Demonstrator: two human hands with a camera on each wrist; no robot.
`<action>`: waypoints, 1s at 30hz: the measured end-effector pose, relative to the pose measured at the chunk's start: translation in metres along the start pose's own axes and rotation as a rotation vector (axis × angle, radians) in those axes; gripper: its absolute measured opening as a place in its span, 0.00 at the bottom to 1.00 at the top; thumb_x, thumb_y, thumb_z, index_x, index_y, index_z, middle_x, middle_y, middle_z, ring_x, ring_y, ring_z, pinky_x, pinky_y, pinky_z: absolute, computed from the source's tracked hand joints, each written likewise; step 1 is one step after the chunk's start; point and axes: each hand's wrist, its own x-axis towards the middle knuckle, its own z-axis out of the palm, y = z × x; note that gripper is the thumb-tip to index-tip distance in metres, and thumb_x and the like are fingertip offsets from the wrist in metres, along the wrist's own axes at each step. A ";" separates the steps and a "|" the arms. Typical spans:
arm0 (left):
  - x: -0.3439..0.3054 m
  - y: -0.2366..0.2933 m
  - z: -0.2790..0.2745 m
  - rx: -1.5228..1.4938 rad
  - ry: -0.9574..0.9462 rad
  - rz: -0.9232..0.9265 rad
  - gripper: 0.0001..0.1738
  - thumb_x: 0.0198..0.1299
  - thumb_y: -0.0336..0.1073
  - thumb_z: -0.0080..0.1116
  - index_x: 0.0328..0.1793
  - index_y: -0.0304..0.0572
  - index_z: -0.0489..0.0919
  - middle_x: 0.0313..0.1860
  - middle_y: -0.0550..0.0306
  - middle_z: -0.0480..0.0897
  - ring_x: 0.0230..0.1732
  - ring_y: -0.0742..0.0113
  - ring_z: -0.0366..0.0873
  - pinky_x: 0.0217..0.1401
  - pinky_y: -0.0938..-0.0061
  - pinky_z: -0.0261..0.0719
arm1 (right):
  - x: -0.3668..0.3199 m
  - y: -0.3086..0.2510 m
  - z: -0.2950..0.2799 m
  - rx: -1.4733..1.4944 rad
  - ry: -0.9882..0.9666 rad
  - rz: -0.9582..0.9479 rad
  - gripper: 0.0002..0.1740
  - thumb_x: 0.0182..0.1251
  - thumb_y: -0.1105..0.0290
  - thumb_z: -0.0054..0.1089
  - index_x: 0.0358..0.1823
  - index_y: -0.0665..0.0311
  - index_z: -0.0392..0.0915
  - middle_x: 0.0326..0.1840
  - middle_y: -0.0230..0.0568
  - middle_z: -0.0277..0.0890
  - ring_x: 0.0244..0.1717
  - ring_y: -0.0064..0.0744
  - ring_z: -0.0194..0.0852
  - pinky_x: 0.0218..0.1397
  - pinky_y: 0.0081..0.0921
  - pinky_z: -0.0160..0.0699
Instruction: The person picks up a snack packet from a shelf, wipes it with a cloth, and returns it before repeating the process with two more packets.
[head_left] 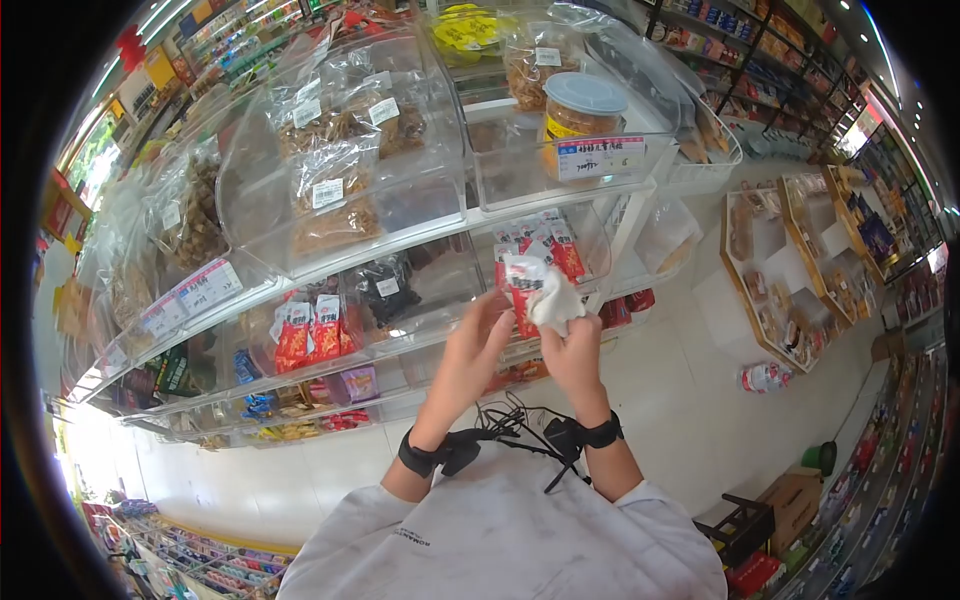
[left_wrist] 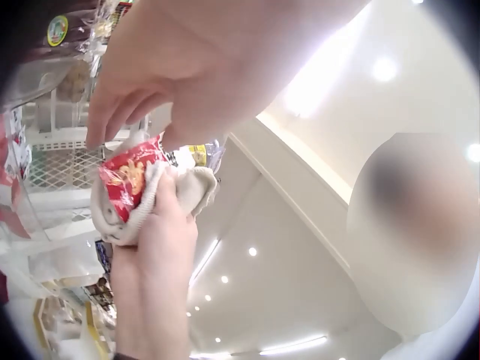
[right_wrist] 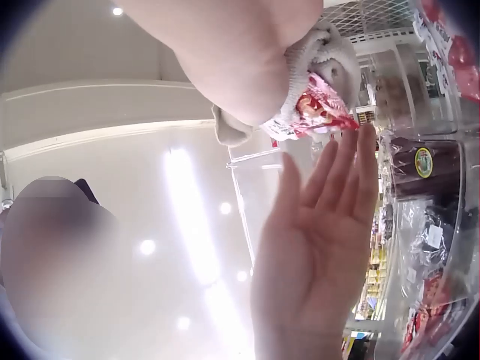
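Observation:
My right hand [head_left: 574, 360] grips a white knit cloth [head_left: 558, 303] together with a red snack packet [left_wrist: 133, 174]. Folds of the cloth wrap around the packet's lower part, seen in the left wrist view. My left hand [head_left: 470, 350] is just left of the packet, its fingers extended and its palm bare in the right wrist view. Its fingertips [right_wrist: 365, 135] come right up to the packet's edge there. Behind both hands, a clear bin [head_left: 590, 238] holds several similar red-and-white packets [head_left: 565, 250].
Clear acrylic bins with bagged dried snacks [head_left: 335, 205] fill the upper shelf. A blue-lidded tub [head_left: 585, 105] stands at its right. Below lie more red packets [head_left: 310, 330] and a black bag [head_left: 388, 285]. Wooden display trays [head_left: 765, 270] stand on the right, across the tiled floor [head_left: 675, 380].

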 end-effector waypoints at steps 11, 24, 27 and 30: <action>0.026 -0.008 -0.040 -0.592 0.136 -0.208 0.36 0.81 0.58 0.34 0.61 0.27 0.78 0.52 0.50 0.84 0.54 0.69 0.80 0.56 0.75 0.77 | 0.006 -0.028 0.008 0.090 -0.313 -0.186 0.27 0.61 0.76 0.64 0.64 0.67 0.76 0.61 0.48 0.80 0.60 0.43 0.80 0.60 0.36 0.78; 0.001 0.007 -0.051 -0.086 0.050 -0.107 0.28 0.78 0.54 0.48 0.50 0.31 0.83 0.37 0.65 0.81 0.40 0.80 0.73 0.43 0.80 0.71 | 0.010 -0.023 0.044 0.399 -0.234 0.264 0.17 0.70 0.61 0.67 0.43 0.72 0.83 0.33 0.35 0.85 0.33 0.21 0.79 0.37 0.25 0.76; -0.004 0.016 -0.069 -0.129 -0.012 -0.161 0.21 0.75 0.47 0.55 0.54 0.31 0.82 0.36 0.67 0.81 0.38 0.82 0.72 0.40 0.82 0.71 | 0.014 -0.033 0.042 0.258 -0.238 0.158 0.15 0.69 0.63 0.68 0.39 0.71 0.84 0.31 0.34 0.84 0.33 0.19 0.78 0.37 0.24 0.75; -0.009 0.013 -0.084 -0.179 0.015 -0.174 0.19 0.74 0.43 0.59 0.54 0.32 0.83 0.35 0.68 0.81 0.34 0.84 0.71 0.36 0.83 0.71 | 0.009 -0.032 0.051 0.263 -0.305 0.116 0.14 0.70 0.64 0.66 0.41 0.72 0.84 0.33 0.37 0.85 0.36 0.21 0.81 0.39 0.25 0.77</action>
